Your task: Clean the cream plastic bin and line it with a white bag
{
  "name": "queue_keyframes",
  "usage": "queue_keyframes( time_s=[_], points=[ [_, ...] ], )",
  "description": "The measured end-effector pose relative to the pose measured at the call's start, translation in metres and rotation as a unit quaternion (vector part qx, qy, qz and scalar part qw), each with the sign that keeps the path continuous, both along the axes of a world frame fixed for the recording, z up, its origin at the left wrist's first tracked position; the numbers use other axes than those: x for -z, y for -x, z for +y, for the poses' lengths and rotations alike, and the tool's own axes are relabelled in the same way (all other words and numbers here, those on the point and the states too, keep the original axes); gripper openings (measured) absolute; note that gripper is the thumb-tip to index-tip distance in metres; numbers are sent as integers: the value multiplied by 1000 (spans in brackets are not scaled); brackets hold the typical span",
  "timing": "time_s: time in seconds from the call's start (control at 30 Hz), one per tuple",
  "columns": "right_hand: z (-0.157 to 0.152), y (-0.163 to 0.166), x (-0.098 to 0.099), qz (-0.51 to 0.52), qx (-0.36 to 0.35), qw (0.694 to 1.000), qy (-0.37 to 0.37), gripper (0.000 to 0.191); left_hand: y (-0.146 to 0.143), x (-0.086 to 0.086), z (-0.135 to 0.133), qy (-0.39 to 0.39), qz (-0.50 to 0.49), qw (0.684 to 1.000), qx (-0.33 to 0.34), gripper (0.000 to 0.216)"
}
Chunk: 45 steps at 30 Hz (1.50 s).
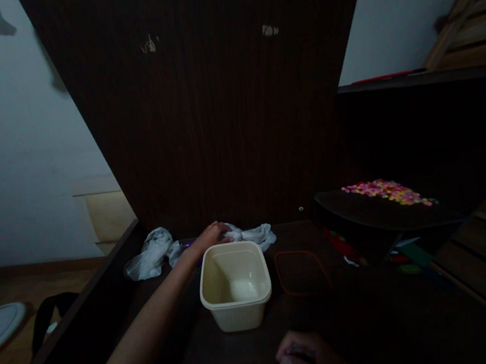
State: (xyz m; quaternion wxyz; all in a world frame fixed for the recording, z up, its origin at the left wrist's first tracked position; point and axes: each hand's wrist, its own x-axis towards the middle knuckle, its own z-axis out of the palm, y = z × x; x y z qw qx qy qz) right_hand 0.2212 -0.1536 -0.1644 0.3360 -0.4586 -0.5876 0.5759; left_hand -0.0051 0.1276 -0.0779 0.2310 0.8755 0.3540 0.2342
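My left hand [213,235] stretches past a cream plastic container [240,319] to the back of the dark wooden surface. Its fingers are bent over a crumpled white plastic bag [258,236], touching it; the fingertips are partly hidden. The container stands upright with no lid on, and its inside shows nothing but a shine. My right hand [305,352] rests low in front of the container, fingers loosely curled, a gap between thumb and fingers and nothing visible in them. Right of the container lies a reddish square-rimmed lid [302,271], its middle see-through or dark.
Another crumpled white bag [155,253] lies at the back left by the raised side board [64,330]. A dark panel [215,119] rises behind. At right, a rounded shelf [366,212] bears a heap of colourful small pieces [385,190], with red and green items [413,254] below.
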Motion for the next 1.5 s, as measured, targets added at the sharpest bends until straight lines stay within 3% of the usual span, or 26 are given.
queue_keyframes(
  time_s=[0.27,0.57,0.77,0.97,1.17,1.33,1.5],
  points=[
    [-2,1,-7,6,7,1000,0,32,10,-8,-10,69,-160,982,-67,35],
    [4,-1,7,50,25,998,-13,33,8,-29,-9,77,-333,929,-143,42],
    [12,-3,-10,44,55,997,-44,29,7,-46,-12,57,-392,903,-168,45],
    [31,-6,-28,54,125,988,-75,27,11,-75,-22,37,-424,891,-157,41],
    [49,-7,-46,66,198,958,-196,64,11,-108,-40,22,-461,879,-120,42],
    [63,-8,-63,51,124,951,-277,92,3,-125,-64,33,-473,877,-75,46],
    [69,3,-78,36,104,951,-288,104,-8,-128,-94,89,-465,881,-9,46]
  ],
)
